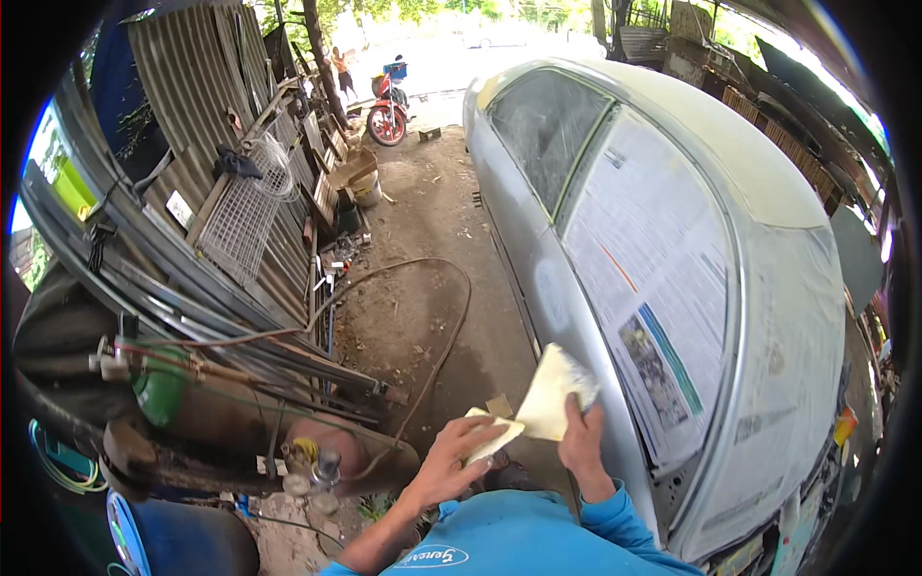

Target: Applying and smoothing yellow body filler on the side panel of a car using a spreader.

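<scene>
My right hand (582, 444) is closed on the lower right edge of a flat pale yellow sheet (549, 396), its thumb lying on the face. In my left hand (449, 459) is a smaller pale yellow flat piece (499, 437), with my fingers lying across it. The two pieces meet or overlap at their near edges; I cannot tell whether they touch. Both hands are in front of my blue shirt, beside a car (552, 298) with a dull grey, sanded-looking body. Printed newspaper (653, 259) covers one of its side windows.
A hose (451, 355) loops over the dirt floor. On the left, metal bars (192, 278), a wire rack (235, 230) and a tank with fittings (327, 451) crowd the side. A blue drum (192, 538) stands at lower left, a red motorcycle (387, 115) farther off.
</scene>
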`<state>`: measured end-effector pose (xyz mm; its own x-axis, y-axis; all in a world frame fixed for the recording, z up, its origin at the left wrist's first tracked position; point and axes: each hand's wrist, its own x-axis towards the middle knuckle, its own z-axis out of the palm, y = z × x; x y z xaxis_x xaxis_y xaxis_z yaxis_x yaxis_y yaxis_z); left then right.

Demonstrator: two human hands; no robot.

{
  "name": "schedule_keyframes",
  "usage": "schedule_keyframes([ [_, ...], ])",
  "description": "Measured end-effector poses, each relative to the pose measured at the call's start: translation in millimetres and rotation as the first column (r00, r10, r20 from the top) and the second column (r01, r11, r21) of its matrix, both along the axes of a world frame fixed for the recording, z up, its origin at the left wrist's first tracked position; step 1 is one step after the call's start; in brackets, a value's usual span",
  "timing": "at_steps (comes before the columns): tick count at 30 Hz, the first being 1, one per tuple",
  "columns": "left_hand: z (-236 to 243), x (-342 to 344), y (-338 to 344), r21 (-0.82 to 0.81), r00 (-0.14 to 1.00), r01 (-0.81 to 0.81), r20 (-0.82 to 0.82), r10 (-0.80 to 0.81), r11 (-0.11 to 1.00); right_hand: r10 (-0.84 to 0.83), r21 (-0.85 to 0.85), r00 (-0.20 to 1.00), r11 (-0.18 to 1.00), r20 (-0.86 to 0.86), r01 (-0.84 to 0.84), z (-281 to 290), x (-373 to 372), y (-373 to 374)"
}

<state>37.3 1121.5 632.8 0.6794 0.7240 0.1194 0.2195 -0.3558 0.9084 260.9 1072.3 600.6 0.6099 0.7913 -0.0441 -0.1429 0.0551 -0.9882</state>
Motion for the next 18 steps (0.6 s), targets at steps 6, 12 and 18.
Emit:
schedule_keyframes([
  [6,6.5,36.7,138.1,0.341,0.978,-0.207,0.077,0.193,0.917,0.235,-0.032,0.7,0.938,-0.674,-0.344,9.1,-13.8,161.8],
  [12,-16.0,46.0,296.0,0.436,0.994,-0.033,-0.076,0.073,0.899,0.129,-0.068,0.674,0.964,-0.727,-0.257,-32.5,12.5,294.4],
  [18,-23.4,67.8,455.9,0.421,0.995,0.066,-0.1,-0.026,0.905,-0.107,-0.219,0.731,0.974,-0.674,-0.059,-15.5,24.8,435.2],
])
